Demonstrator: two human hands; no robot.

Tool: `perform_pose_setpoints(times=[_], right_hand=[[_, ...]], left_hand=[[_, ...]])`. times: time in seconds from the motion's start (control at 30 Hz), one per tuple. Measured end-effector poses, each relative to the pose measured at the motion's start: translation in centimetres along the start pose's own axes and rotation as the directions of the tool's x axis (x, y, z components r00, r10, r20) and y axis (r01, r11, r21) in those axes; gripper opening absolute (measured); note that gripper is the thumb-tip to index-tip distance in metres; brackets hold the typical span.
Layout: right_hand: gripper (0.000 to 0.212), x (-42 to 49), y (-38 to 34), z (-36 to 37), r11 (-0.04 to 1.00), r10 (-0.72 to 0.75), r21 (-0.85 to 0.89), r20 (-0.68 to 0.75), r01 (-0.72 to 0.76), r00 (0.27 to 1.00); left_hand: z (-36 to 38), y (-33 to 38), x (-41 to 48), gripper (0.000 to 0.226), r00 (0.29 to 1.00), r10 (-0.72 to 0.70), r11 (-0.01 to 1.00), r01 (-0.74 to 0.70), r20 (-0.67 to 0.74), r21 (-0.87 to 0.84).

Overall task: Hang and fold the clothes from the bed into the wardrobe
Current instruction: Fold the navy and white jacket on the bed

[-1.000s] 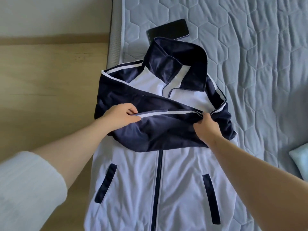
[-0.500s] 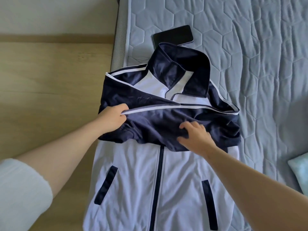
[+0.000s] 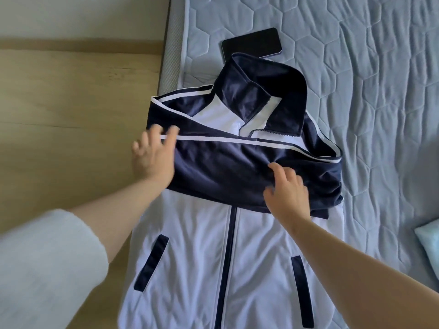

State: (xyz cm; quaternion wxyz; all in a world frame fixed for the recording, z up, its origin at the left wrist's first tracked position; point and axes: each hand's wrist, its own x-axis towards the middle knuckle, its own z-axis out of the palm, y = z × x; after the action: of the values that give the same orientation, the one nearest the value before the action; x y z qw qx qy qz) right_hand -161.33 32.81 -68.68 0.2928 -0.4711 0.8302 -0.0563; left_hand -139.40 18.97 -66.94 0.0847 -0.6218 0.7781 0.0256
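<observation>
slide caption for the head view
Left hand and right hand on navy sleeves folded across a white jacket on the bed, phone by the collar.

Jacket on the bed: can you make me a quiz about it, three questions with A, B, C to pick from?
1. Where is the phone?
A. On the bed, just past the jacket collar
B. On the wooden floor
C. Tucked in a pocket

2. How many dark pocket slits show on the jacket's white front?
A. One
B. Two
C. Four

3. How do the navy sleeves lie?
A. Stretched out to the sides
B. Folded across the chest
C. Hanging off the bed

Answers:
1 A, the phone lies on the quilted bed right behind the collar.
2 B, one slit sits on each side of the zip.
3 B, the navy sleeves cross the chest from side to side.
</observation>
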Motion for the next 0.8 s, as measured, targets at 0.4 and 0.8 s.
perform_pose_setpoints(times=[0.4, 0.8], right_hand=[[0.035, 4.4, 5.1, -5.3, 0.949, 0.286, -0.102, -0.124, -0.299, 0.950], [0.031, 8.4, 6.9, -11.6, 0.636, 0.608, 0.476, 0.174, -0.607, 0.774]], left_hand=[[3.5, 7.7, -4.7, 0.057, 0.835, 0.288, 0.957, -0.239, 0.469, -0.162], [2.3, 10.2, -4.8, 0.062, 0.854, 0.157, 0.983, -0.184, 0.495, 0.006]])
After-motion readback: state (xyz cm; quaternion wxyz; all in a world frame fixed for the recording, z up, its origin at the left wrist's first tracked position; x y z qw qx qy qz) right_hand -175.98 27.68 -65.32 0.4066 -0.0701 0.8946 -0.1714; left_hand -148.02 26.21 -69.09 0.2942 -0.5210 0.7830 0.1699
